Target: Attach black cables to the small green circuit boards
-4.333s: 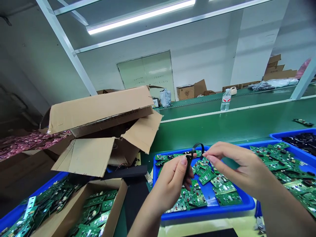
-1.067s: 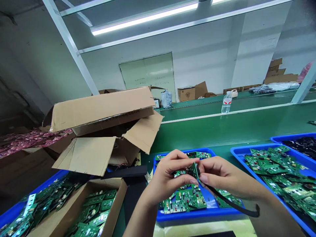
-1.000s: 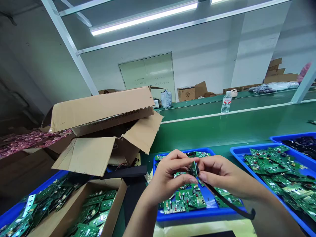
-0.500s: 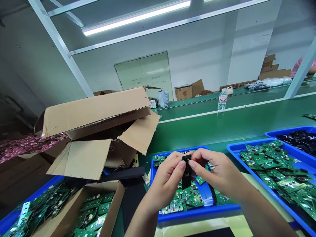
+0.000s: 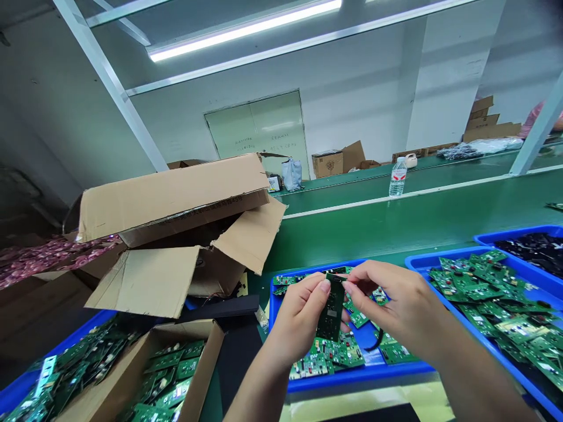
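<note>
Fingers of the left hand (image 5: 301, 319) and right hand (image 5: 396, 305) pinched a dark green circuit board (image 5: 333, 310) from either side near its top end. Its long axis stood almost upright above the blue plastic tray (image 5: 360, 382), with the left hand lying closer along it.

Between the left hand (image 5: 299, 325) and right hand (image 5: 398, 305), a dark circuit board (image 5: 333, 313) now shows its full length upright, while the black cable (image 5: 377, 341) has dropped inside the blue tray (image 5: 352, 375), off its rim.

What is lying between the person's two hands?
In the head view, a dark circuit board stands between the left hand and the right hand, pinched by both.
</note>
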A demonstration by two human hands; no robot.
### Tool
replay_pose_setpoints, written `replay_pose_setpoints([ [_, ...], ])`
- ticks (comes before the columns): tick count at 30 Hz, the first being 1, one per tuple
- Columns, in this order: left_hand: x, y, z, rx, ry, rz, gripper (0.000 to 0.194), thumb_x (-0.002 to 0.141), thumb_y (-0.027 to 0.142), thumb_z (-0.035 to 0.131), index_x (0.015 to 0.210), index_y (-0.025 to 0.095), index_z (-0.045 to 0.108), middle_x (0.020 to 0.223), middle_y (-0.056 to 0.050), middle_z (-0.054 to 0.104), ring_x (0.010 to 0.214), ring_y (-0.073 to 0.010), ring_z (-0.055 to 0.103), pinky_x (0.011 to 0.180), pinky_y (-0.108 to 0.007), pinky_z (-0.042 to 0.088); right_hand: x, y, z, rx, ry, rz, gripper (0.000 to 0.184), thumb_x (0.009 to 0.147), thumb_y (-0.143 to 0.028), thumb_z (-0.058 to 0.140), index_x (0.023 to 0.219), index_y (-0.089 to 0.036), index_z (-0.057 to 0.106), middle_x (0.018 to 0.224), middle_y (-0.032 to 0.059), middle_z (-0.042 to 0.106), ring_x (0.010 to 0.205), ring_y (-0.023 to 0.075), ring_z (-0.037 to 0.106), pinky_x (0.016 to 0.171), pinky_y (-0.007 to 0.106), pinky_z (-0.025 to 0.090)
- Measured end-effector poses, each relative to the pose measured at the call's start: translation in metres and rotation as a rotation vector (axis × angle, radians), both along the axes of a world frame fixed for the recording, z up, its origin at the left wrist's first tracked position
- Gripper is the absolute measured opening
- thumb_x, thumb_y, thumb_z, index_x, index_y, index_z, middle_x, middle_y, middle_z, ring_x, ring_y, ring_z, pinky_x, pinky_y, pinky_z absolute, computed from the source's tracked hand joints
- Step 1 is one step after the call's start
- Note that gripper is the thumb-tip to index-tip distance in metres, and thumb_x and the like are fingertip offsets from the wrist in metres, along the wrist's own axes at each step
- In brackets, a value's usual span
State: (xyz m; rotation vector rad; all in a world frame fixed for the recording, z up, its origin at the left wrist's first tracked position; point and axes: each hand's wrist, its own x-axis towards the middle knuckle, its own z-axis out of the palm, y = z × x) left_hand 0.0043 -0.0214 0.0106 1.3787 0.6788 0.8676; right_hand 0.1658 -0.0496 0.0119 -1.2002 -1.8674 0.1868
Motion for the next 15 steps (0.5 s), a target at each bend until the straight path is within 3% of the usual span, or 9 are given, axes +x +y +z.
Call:
replay_pose_setpoints([
  [4, 0.0011, -0.0007, 0.0009, -0.028, -0.012, 0.057, 0.034, 0.084, 0.043, 0.055, 0.092, 0.012, 0.065, 0.057, 0.0, 0.062, 0.044, -0.0104, 0.056, 0.048, -0.02, 0.045, -0.0022, 0.0011, -0.002, -0.001, -0.008, -0.037, 0.015, 0.088, -0.028, 0.044, 0.082, -0.021, 0.055, 0.067, 0.0021, 0.064, 0.059, 0.0163, 0.061, 0.055, 0.026, 0.046],
  [9, 0.0012, 0.0012, -0.0011, -0.097, -0.079, 0.087, 0.037, 0.083, 0.041, 0.055, 0.105, 0.012, 0.065, 0.055, -0.001, 0.063, 0.044, -0.0111, 0.058, 0.048, -0.021, 0.046, -0.0024, 0.0033, -0.0033, -0.011, 0.083, -0.048, 0.025, 0.088, -0.033, 0.046, 0.108, -0.019, 0.046, 0.075, 0.004, 0.067, 0.065, 0.0182, 0.064, 0.055, 0.027, 0.049],
  [12, -0.0003, 0.0024, -0.0008, -0.132, -0.088, 0.08, 0.041, 0.082, 0.042, 0.055, 0.108, 0.012, 0.064, 0.056, -0.002, 0.064, 0.044, -0.0122, 0.058, 0.046, -0.021, 0.045, -0.0009, 0.0028, -0.0006, -0.061, 0.076, 0.045, 0.016, 0.09, -0.029, 0.046, 0.103, -0.022, 0.053, 0.077, 0.0028, 0.066, 0.069, 0.0164, 0.063, 0.061, 0.027, 0.05],
  [15, -0.0014, 0.0028, 0.0004, -0.136, -0.088, 0.071, 0.04, 0.081, 0.042, 0.056, 0.107, 0.013, 0.064, 0.054, -0.001, 0.064, 0.044, -0.0124, 0.058, 0.048, -0.022, 0.045, -0.0009, 0.0028, 0.0007, 0.0, 0.088, 0.058, 0.014, 0.09, -0.025, 0.045, 0.093, -0.022, 0.059, 0.081, 0.0039, 0.068, 0.072, 0.0171, 0.063, 0.067, 0.029, 0.049],
])
